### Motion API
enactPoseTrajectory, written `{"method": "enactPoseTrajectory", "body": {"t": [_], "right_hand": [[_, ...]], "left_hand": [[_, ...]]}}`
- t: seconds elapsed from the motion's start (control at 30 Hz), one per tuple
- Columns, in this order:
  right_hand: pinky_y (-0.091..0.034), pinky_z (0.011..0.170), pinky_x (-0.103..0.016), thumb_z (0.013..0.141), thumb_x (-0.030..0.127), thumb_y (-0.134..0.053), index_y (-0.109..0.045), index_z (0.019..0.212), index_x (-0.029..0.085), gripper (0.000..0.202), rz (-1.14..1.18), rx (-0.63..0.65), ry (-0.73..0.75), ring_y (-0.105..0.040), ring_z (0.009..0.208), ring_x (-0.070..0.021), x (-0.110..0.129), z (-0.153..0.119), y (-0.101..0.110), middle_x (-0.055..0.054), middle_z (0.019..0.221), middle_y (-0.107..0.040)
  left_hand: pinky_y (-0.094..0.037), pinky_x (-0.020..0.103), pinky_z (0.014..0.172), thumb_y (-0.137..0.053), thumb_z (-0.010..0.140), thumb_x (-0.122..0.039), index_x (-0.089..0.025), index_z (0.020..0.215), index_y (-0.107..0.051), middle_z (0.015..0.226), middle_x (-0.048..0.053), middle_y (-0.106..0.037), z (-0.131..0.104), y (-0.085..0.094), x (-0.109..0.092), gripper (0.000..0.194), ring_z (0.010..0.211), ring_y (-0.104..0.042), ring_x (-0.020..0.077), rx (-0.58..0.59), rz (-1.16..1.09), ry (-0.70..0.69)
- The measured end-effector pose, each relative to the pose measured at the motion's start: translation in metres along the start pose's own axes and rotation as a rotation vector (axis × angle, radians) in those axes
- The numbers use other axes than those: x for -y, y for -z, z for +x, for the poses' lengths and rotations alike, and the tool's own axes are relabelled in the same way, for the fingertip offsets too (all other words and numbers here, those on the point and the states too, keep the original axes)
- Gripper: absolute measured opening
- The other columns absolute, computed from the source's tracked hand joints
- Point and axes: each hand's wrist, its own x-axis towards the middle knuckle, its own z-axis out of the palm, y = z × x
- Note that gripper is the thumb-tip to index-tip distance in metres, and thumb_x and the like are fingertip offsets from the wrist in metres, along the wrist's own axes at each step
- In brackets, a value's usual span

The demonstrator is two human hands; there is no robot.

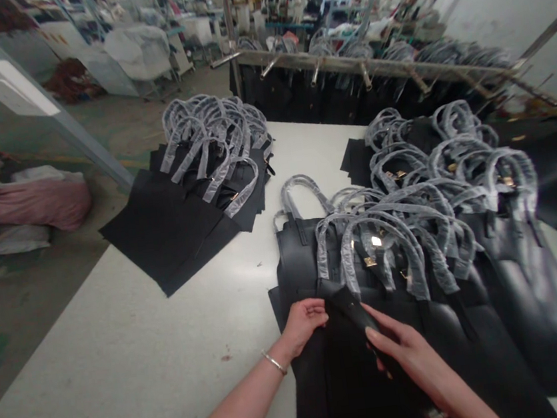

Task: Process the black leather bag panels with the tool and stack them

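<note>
A black leather bag panel (348, 382) lies in front of me on a heap of black handbags. My right hand (399, 343) pinches a folded black strip (353, 311) of it, thumb on top and fingers partly underneath. On the other side of the strip, my left hand (305, 327) has its fingers curled together at the black material; whatever they grip is hidden. Just beyond both hands rise bag handles (378, 224) wrapped in clear plastic, with small gold-coloured clasps (376, 241) among them.
A second pile of black panels (169, 221) with wrapped handles lies at the left on the pale table (213, 337). More bags are heaped at the right. Behind the table stands a metal rack (322, 63) with protruding bars. A slanted metal post (68, 132) rises at the left.
</note>
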Motion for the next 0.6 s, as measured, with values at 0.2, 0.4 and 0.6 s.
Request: {"method": "enactPoseTrajectory", "body": {"t": [0.2,0.4,0.6], "right_hand": [[-0.045,0.045,-0.025,0.074,0.050,-0.063,-0.045,0.140,0.020,0.075,0.032,-0.114,0.026,-0.055,0.049,-0.0135,0.002,0.003,0.001,0.003,0.066,-0.063],[-0.045,0.046,-0.026,0.071,0.053,-0.066,-0.042,0.141,0.020,0.081,0.122,-0.196,-0.002,-0.056,0.053,-0.0151,-0.008,-0.014,0.033,0.003,0.066,-0.061],[-0.045,0.047,-0.026,0.071,0.057,-0.066,-0.037,0.143,0.016,0.088,0.138,-0.341,-0.027,-0.054,0.051,-0.0148,-0.046,-0.046,0.052,0.003,0.063,-0.062]], "left_hand": [[-0.047,0.024,0.058,-0.067,0.067,-0.017,-0.011,0.082,-0.064,0.066,0.002,-0.061,-0.004,-0.002,0.005,0.017,0.058,-0.056,0.0120,-0.127,0.218,-0.045],[-0.048,0.027,0.076,-0.051,0.080,-0.011,-0.019,0.097,-0.060,0.091,0.003,-0.058,0.006,-0.019,-0.019,0.021,0.080,-0.057,0.0144,-0.352,0.666,-0.447],[-0.044,0.032,0.092,-0.047,0.087,-0.005,-0.019,0.109,-0.057,0.108,0.006,-0.056,0.065,-0.078,-0.054,0.028,0.102,-0.053,0.0189,0.145,1.210,-0.794]]}}
